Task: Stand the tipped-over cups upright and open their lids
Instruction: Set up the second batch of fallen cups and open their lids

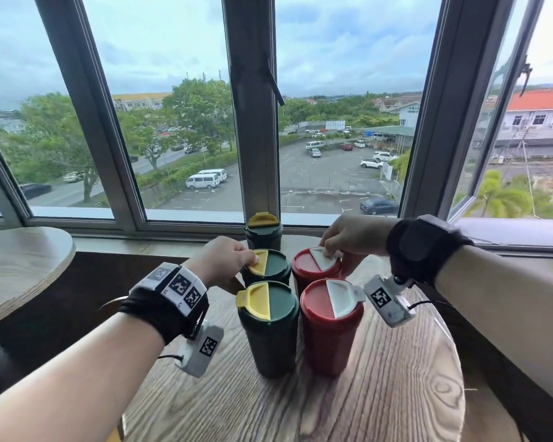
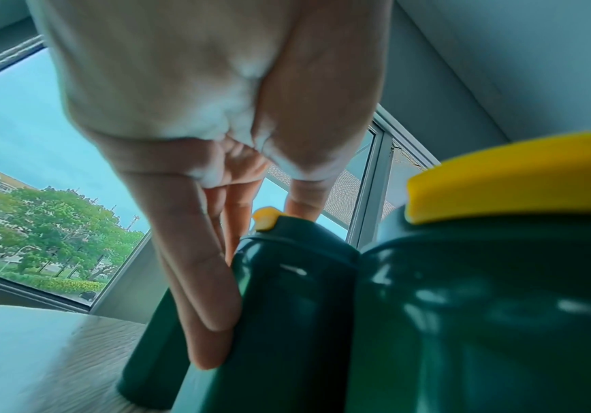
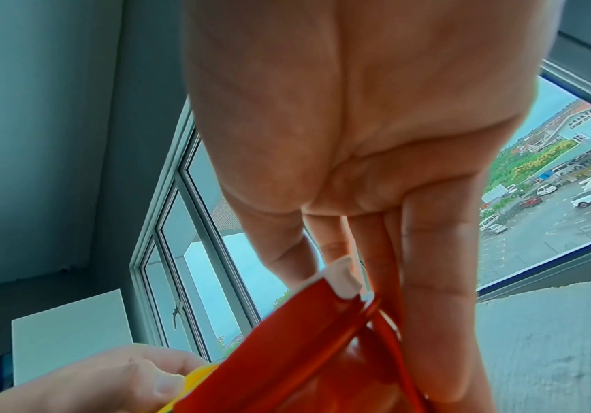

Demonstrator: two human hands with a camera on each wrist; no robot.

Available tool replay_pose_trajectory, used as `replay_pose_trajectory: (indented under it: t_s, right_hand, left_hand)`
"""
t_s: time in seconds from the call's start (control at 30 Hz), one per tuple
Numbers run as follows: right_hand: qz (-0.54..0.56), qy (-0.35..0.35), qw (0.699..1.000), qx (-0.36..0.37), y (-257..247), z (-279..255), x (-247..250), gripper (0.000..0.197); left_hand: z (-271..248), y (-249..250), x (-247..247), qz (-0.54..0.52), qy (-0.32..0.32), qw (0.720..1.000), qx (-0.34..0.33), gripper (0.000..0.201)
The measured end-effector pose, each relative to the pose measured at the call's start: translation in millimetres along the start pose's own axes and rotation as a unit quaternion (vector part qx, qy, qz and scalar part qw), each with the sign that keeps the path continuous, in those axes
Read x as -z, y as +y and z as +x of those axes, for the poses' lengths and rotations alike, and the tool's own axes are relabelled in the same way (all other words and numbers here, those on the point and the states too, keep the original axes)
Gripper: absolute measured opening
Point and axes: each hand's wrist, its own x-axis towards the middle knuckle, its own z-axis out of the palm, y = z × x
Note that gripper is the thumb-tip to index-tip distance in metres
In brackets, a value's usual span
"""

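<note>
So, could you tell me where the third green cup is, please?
In the head view, the third green cup stands alone at the table's far edge by the window, behind the green cup the left hand touches.

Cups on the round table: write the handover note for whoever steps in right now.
Left hand: holds the middle green cup, fingertips on its yellow flap.
Right hand: holds the rear red cup, fingertips on its white flap.
Position: five cups upright on the wooden table: front green cup, front red cup, far green cup by the window.
Done: every cup stands.
Left: the two touched flaps and both front flaps look shut; far cup's flap looks raised.
</note>
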Motion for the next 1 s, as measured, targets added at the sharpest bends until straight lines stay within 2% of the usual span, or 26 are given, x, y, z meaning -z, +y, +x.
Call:
replay_pose_trajectory:
  t_s: [0.3, 0.67, 1.0]
  right_hand:
    - [-0.045, -0.031, 0.999, -0.003, -4.7, -4.5, -0.5, 0.026]
    - [-0.07, 0.014, 0.997, 0.033, -4.6, -5.2, 3.5, 0.028]
    - [-0.087, 0.009, 0.996, 0.01, -2.4, -4.6, 4.5, 0.029]
  left_hand:
    - [-5.0, 0.3, -2.2, -0.018, -0.004, 1.0, -0.009, 0.027]
    - [-4.0, -0.7, -6.3, -0.015, 0.009, 0.999, -0.038, 0.02]
    - [-6.2, 0.2, -8.1, -0.024, 0.005, 0.999, -0.042, 0.023]
